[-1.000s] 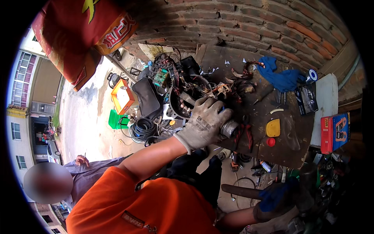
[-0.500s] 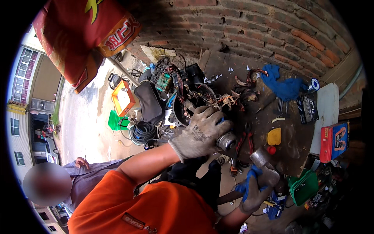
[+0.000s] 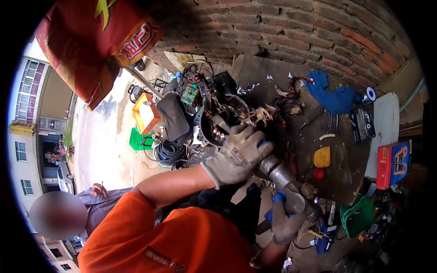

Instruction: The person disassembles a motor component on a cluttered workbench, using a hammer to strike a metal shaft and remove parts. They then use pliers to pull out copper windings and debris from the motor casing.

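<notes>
My left hand (image 3: 239, 152), in a grey work glove, is closed around a short round metal part (image 3: 268, 164) and holds it at the near edge of the bench. My right hand (image 3: 287, 225), gloved in grey and blue, grips a heavy hammer (image 3: 283, 178) close below its head. The hammer's face is up against the end of the metal part, or very near it; the exact contact is hard to make out. Just beyond my left hand stands a round dark housing (image 3: 207, 129) full of wires and scrap. Red-handled pliers (image 3: 292, 164) lie partly hidden behind the hammer.
On the dark bench (image 3: 314, 136) lie a blue cloth (image 3: 334, 95), a yellow lid (image 3: 322, 157) and a red cap (image 3: 318, 174). A red and blue box (image 3: 392, 164) sits at the right, above a green container (image 3: 357, 216). Another person (image 3: 102, 200) is at the left.
The hammer in my right hand has swung left and up to the metal part. My left hand keeps its hold on the part, almost in place.
</notes>
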The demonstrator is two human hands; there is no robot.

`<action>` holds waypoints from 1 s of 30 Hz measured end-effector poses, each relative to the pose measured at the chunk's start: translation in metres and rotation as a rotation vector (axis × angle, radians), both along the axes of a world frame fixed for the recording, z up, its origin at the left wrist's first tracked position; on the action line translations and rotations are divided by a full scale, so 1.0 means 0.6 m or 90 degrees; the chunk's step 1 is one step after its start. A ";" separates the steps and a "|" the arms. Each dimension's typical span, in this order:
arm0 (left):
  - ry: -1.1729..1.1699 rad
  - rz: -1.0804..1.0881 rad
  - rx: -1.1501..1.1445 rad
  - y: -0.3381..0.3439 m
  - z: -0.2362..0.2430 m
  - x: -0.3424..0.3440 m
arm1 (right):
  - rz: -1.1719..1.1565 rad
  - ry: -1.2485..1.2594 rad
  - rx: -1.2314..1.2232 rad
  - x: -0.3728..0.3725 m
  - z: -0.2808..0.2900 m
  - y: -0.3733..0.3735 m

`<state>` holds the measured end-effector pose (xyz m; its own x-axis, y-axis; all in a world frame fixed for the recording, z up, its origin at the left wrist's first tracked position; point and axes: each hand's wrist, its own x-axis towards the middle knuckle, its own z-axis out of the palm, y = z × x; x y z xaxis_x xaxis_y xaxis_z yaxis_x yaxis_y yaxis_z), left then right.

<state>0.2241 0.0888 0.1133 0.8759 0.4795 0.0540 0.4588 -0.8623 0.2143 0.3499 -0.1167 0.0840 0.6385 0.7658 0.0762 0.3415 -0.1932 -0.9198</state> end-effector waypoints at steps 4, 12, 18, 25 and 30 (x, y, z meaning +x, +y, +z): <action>-0.083 -0.008 -0.017 0.004 0.017 -0.009 | -0.026 0.243 -0.063 -0.003 0.016 0.016; -0.098 -0.001 -0.019 0.003 0.025 -0.020 | -0.174 -0.011 0.176 0.086 0.001 -0.076; -0.086 -0.075 -0.039 0.003 0.035 -0.027 | -0.217 0.003 0.260 0.114 0.000 -0.098; -0.130 -0.239 -0.058 -0.089 0.045 -0.024 | -0.114 0.086 0.174 0.056 -0.038 -0.048; -0.283 -0.279 -0.176 -0.153 0.047 -0.004 | -0.085 0.273 0.067 0.052 -0.048 -0.016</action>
<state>0.2215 -0.0031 0.1415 0.9152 0.1330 0.3804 -0.1034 -0.8348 0.5407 0.3812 -0.1263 0.0552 0.7222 0.6766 -0.1440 -0.0966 -0.1075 -0.9895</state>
